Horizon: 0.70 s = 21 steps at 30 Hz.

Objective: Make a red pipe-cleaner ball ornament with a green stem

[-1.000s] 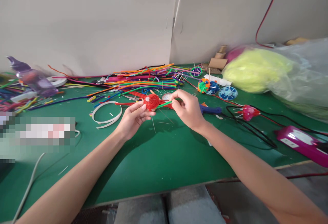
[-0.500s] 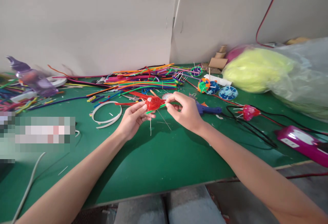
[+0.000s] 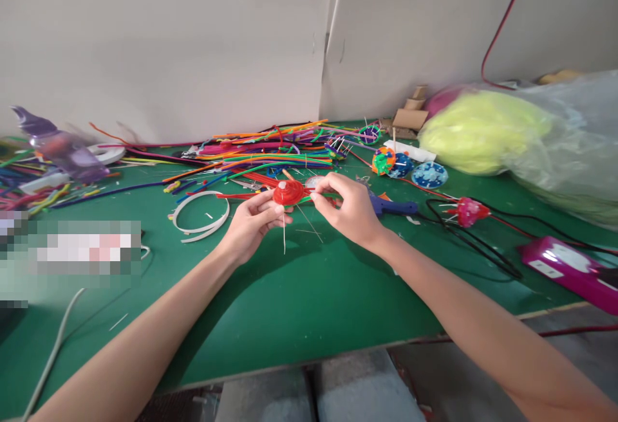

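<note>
My left hand (image 3: 251, 224) is closed on the edge of a red coiled disc (image 3: 288, 193) that looks wound from pipe cleaner, with a pale spot at its centre. Thin pale sticks or wires (image 3: 284, 235) poke out below it. Along the disc's right underside runs a green pipe cleaner (image 3: 303, 201). My right hand (image 3: 345, 206) pinches that green strand between thumb and fingertips, just right of the disc. A short red strand also reaches from the disc towards the right fingertips; whether they touch it, I cannot tell.
Behind my hands lies a pile of coloured pipe cleaners (image 3: 270, 152). A white strip coil (image 3: 178, 216) is at left. A blue-handled tool (image 3: 396, 206), decorated pieces (image 3: 429, 175), a magenta device (image 3: 564, 267) and plastic bags (image 3: 487, 132) occupy the right. A purple bottle (image 3: 62, 148) lies far left.
The green strand has shifted right and under the red disc, so its end at the left thumb no longer shows. Both hands stay nearly in place.
</note>
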Available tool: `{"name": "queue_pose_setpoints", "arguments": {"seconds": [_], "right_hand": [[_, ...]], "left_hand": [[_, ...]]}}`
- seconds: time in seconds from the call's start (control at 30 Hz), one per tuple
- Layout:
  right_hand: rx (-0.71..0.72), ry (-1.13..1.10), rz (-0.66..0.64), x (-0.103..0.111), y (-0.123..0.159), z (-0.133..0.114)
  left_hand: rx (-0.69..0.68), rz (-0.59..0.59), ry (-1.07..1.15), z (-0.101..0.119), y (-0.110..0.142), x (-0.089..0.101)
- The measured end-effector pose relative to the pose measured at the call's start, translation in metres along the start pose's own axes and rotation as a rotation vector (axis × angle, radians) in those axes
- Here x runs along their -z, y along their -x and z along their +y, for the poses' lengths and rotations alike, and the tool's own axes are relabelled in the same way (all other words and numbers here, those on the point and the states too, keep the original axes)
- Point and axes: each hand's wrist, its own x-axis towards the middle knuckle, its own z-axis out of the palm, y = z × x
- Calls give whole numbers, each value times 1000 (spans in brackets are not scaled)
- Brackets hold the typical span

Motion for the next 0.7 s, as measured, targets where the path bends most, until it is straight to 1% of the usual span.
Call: {"name": "queue_pose_setpoints", "arguments": {"seconds": [0.1, 0.17, 0.23, 0.3, 0.37, 0.5, 0.6, 0.7], "right_hand": [[5, -21, -46, 1, 0, 0], [35, -29, -94, 2, 0, 2], [100, 1, -137, 2, 1, 4], [175, 75, -152, 1, 3, 8], [253, 160, -124, 0, 5, 11], [436, 287, 2, -1, 7, 14], [484, 347, 37, 0, 7, 13], [485, 381, 34, -1, 8, 11]], "left_hand": [[-2, 15, -13, -1, -1, 1], [-2, 6, -18, -1, -1, 2], [-3, -16, -28, -1, -1, 2], [-3, -35, -44, -1, -1, 2], [5, -48, -74, -2, 0, 2], [18, -78, -172, -3, 2, -1], [-15, -65, -239, -4, 1, -3], [-95, 20, -275, -6, -1, -2]]}}
